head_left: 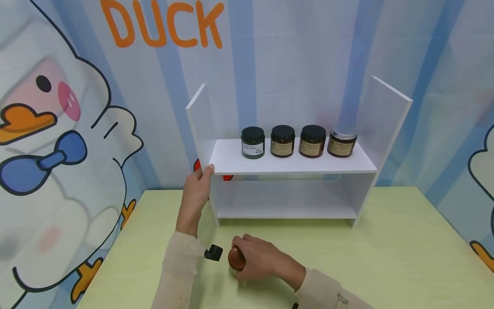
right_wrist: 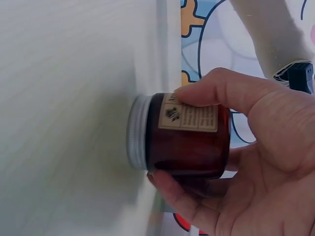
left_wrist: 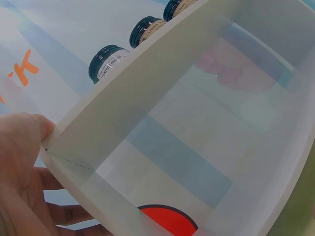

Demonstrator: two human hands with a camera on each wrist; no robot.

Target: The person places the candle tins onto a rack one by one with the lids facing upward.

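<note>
A pale green table (head_left: 386, 257) carries a white shelf unit (head_left: 293, 163), whose upper board holds four dark jars (head_left: 299, 141) in a row, three with black lids and one with a silver lid. The person's left hand (head_left: 197, 189) grips the shelf unit's left front corner, thumb on the upper board's edge and fingers behind the side panel. The right hand (head_left: 262, 257) curls thumb and fingers round a brown jar (right_wrist: 189, 137) with a silver lid, which sits lid-down on the table in front of the shelf unit.
</note>
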